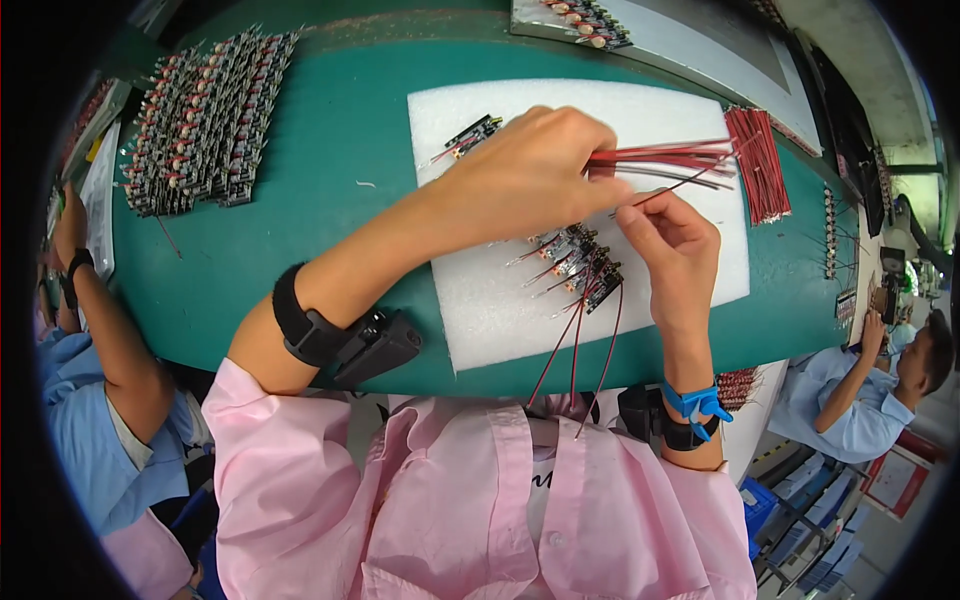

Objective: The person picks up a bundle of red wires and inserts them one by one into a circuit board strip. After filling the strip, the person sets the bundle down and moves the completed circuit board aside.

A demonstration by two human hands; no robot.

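Overhead, the left hand [530,170] grips a bundle of red wires [665,160], hiding its fingers; the right hand [675,245] pinches one wire above small circuit boards [580,265].

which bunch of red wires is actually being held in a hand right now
The fanned bunch gripped in the left hand; the other red bundle lies untouched on the green table further right.

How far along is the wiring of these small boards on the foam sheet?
Done: a few small boards on the foam sheet already trail red and dark wires off the table edge. In hand: the left hand holds a bundle of wires; the right hand pinches one wire. Left: a big stack of boards and more red wires.
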